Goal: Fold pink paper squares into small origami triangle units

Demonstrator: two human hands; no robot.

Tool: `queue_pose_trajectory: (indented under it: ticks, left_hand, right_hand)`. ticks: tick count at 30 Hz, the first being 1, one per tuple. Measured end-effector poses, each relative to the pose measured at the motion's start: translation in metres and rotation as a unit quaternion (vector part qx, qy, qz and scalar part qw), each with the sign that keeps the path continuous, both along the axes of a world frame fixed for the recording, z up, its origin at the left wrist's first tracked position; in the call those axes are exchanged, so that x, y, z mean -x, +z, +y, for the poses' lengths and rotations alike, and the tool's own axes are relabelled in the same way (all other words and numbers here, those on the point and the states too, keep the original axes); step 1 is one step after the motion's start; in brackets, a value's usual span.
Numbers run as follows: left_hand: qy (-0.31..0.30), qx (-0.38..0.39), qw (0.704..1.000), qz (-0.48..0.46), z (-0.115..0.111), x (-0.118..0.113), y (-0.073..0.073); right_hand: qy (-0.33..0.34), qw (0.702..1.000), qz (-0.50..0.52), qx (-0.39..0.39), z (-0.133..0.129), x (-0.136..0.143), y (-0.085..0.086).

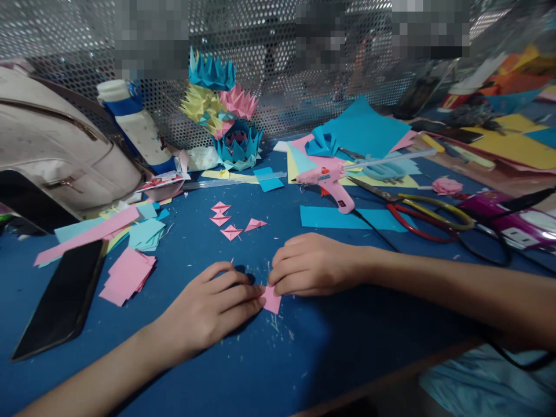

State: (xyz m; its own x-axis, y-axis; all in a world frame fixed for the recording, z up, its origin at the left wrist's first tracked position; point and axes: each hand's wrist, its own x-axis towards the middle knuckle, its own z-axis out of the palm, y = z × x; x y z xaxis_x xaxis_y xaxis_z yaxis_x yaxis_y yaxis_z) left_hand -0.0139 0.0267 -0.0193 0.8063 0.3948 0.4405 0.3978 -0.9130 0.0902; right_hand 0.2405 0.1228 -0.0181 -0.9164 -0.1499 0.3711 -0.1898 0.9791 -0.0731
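Your left hand (216, 307) and right hand (313, 265) pinch the pink paper square (272, 299) against the blue table (182, 376), nearer you than the pink glue gun (326, 180); left of that gun lie folded pink paper pieces (231, 233).

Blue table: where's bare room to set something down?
Between left hand, right hand and near table edge: bare except small scraps. A smaller patch separates the pink paper stack from the left hand. Crowded: far side, around glue gun and scissors.
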Motion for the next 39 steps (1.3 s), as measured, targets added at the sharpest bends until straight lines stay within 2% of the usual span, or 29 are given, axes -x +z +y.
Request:
queue_pose_trajectory:
  ticks: [10, 18, 39]
  left_hand:
    - [0.014, 0.097, 0.995, -0.034, 0.001, 0.002, -0.004]
    - [0.002, 0.032, 0.999, 0.003, -0.002, 0.000, -0.002]
    - [0.016, -0.033, 0.998, 0.054, -0.007, -0.010, 0.011]
  right_hand:
    - [-0.006, 1.000, 0.003, -0.011, 0.000, 0.000, -0.001]
    - [0.007, 1.000, 0.006, 0.006, 0.001, 0.000, -0.001]
    - [-0.002, 1.000, -0.002, -0.003, 0.001, 0.000, 0.000]
